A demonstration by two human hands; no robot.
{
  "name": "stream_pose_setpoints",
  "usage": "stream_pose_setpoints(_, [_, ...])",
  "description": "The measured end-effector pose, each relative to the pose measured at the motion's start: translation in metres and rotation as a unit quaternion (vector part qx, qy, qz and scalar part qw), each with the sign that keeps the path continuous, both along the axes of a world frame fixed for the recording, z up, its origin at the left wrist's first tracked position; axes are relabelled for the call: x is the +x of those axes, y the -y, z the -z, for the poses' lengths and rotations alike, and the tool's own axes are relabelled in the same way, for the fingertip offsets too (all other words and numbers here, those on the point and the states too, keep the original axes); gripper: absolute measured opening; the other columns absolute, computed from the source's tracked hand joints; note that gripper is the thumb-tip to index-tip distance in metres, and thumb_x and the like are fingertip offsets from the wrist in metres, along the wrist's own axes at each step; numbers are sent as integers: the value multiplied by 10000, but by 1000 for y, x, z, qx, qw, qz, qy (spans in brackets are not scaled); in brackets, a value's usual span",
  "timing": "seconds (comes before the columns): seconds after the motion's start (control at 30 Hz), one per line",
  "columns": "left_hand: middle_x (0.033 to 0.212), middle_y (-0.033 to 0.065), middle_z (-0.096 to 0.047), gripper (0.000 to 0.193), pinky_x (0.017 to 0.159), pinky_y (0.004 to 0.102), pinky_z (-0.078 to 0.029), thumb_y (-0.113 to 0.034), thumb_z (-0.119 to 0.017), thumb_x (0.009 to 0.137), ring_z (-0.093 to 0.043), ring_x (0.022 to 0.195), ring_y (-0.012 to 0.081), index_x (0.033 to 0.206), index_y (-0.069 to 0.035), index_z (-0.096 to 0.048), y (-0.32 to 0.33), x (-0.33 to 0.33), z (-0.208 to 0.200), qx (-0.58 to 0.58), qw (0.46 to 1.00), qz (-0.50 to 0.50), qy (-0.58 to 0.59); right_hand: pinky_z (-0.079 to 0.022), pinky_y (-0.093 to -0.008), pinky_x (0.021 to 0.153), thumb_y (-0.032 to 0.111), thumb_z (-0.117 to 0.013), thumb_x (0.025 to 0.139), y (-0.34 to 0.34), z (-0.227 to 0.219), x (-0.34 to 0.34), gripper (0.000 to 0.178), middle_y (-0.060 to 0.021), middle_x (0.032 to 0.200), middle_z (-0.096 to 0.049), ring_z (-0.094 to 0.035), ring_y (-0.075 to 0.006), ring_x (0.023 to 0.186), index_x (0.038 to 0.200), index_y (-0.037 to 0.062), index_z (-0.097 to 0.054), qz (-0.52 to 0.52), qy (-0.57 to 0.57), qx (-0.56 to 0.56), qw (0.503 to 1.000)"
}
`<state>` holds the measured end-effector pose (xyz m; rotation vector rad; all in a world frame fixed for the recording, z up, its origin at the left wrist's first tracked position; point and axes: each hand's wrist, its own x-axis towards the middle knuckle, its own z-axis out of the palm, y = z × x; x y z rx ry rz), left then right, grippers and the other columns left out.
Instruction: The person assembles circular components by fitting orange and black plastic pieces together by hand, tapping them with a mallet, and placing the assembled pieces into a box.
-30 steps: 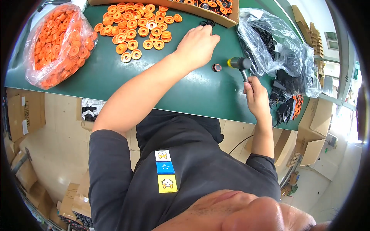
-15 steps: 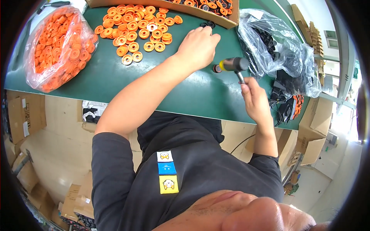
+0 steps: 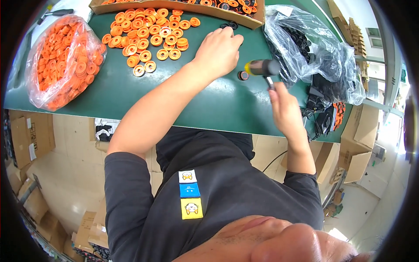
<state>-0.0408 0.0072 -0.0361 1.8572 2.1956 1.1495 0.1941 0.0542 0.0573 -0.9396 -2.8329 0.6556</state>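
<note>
Right hand (image 3: 286,107) grips soft-face mallet (image 3: 262,67); left hand (image 3: 218,51), can't tell if holding anything. Upper-centre black-orange piece (image 3: 243,75) looks assembled; upper-left orange discs (image 3: 143,32) lie loose.

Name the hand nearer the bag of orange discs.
Left. The left hand is right of the bag, beyond the loose discs; the right hand, holding the mallet, is farther right.

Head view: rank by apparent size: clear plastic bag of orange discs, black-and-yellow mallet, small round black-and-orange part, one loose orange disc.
1. Clear plastic bag of orange discs
2. Black-and-yellow mallet
3. Black-and-orange part and loose orange disc: too alike to rank.
</note>
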Motion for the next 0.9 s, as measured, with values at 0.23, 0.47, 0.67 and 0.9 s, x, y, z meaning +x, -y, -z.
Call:
stream_pose_setpoints(0.23, [975,131,-610,224,885,454,-512,-100,-729,810,-618,992,340,1021,-54,-672,0,-2,2,0,1000,-4,10,-444,-563,606,171,-522,1030,0,8,-2,151,-259,738,-619,-613,-489,709,1050,23,-502,7,-4,-25,1000])
stream_pose_setpoints(0.47, [962,133,-611,228,888,449,-511,-96,-729,800,-621,987,341,1018,-53,-676,-4,-1,2,2,1000,-7,4,-447,-544,606,154,-540,1023,1,26,9,146,-257,755,-624,-620,-487,720,1094,27,-530,9,48,-14,999])
stream_pose_setpoints(0.67, [968,132,-612,231,890,452,-510,-102,-727,804,-619,993,342,1023,-50,-673,-3,-2,-1,1,1000,-3,10,-442,-556,608,164,-533,1029,10,13,17,153,-262,739,-616,-618,-487,712,1080,22,-512,42,-35,-36,998])
stream_pose_setpoints(0.9, [990,134,-610,241,904,451,-504,-107,-724,814,-614,1017,338,1044,-57,-669,-2,-1,0,-5,1000,-3,11,-442,-533,606,168,-528,1036,-3,15,13,139,-250,745,-611,-610,-494,729,1076,36,-548,73,-21,-64,995])
